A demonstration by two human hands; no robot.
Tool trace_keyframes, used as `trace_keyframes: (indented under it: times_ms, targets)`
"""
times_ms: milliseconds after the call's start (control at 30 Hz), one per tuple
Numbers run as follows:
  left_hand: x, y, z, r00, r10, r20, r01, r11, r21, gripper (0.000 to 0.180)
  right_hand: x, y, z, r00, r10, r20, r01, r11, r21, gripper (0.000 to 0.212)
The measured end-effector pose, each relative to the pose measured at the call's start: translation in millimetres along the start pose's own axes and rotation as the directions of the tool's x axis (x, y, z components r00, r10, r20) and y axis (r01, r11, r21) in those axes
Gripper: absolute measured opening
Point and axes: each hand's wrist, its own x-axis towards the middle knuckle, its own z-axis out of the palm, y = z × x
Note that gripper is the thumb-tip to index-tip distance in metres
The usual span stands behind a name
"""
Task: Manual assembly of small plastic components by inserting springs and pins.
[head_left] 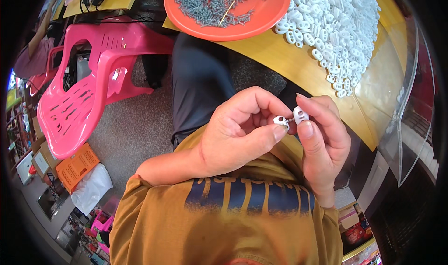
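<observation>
Nearer the body than the red tray (266, 26), one white piece (280, 120) is pinched by the left hand (238, 134), a second white piece (300, 115) by the right hand (327, 141), fingertips closed on both; spring (290, 120) between is probably best kept straight. Yellow table (275, 59) under tray; white pile (336, 27) heaped right of it, pink chair (100, 69) placed left.

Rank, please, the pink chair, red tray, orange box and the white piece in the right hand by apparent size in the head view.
1. Pink chair
2. Red tray
3. Orange box
4. White piece in the right hand
</observation>
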Motion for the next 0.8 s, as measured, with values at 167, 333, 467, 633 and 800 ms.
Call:
trace_keyframes:
  times_ms: [167,333,467,633,800]
  targets:
    - [0.8,-0.4,-0.6,1.0,-0.009,0.026,0.01,0.999,-0.035,0.019,-0.4,-0.6,1.2,1.0,0.006,-0.013,-0.006,0.999,-0.041,0.026]
    - [1.0,-2.3,0.4,0.999,0.0,-0.041,0.0,1.0,0.0,0.022,-1.0,0.3,6.4,0.999,0.023,-0.033,-0.018,0.99,0.141,0.024]
    - [-0.6,-0.9,-1.2,1.0,-0.022,-0.02,0.022,1.0,0.017,0.021,-2.3,1.0,6.0,0.999,0.04,-0.021,-0.035,0.977,0.211,0.022]
    - [-1.3,-2.8,-0.1,1.0,-0.003,-0.01,0.004,1.0,0.031,0.02,-2.9,3.8,4.3,1.0,-0.018,0.021,0.013,0.982,0.189,0.021]
    - [-2.1,-7.1,-1.7,0.999,0.051,-0.015,-0.049,0.993,0.109,0.02,-4.0,5.3,4.4,0.999,-0.029,0.02,0.025,0.985,0.171,0.02]
